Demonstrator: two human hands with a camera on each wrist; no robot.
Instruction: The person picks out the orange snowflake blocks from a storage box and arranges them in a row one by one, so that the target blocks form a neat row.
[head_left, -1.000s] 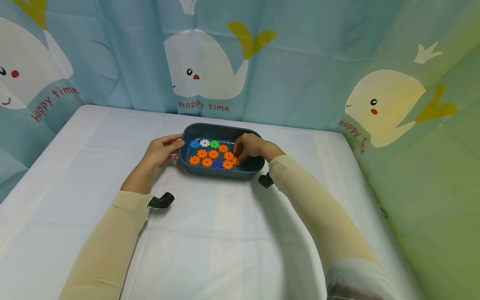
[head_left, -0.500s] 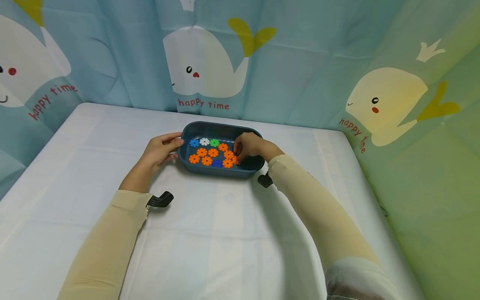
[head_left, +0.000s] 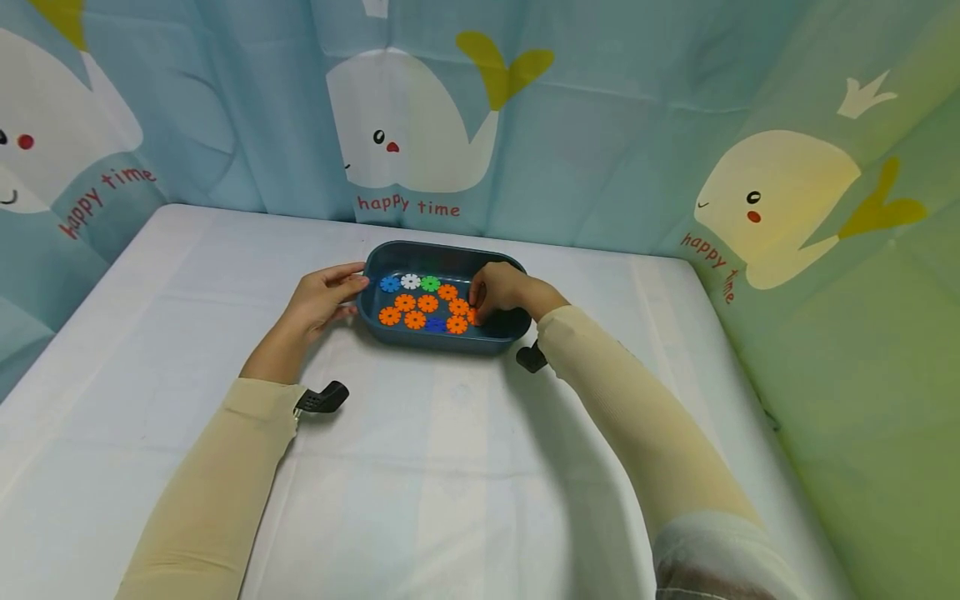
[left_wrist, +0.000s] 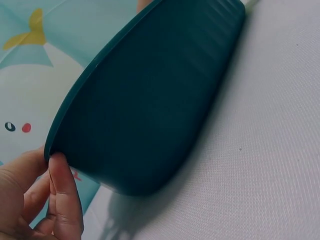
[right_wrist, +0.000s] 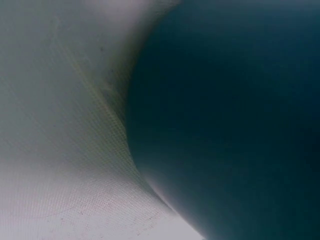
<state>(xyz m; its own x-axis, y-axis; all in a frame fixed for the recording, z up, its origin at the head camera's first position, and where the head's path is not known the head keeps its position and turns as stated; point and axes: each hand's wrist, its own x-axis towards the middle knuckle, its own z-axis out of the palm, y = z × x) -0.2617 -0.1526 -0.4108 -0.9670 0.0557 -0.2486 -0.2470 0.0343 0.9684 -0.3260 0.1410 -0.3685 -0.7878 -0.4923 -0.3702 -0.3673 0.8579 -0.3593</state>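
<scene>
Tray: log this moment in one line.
left grip: pinches tray rim | right grip: inside tray, at orange pieces | tray: on table

Tray (head_left: 420,339) on white, seemingly cloth-covered table (head_left: 420,467).

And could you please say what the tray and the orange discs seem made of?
Tray: probably smooth, slightly glossy plastic, given its rounded corners and faint rim highlight.
Orange discs: likely plastic too, from their uniform bright colour and notched edges; finish too small to judge.
</scene>
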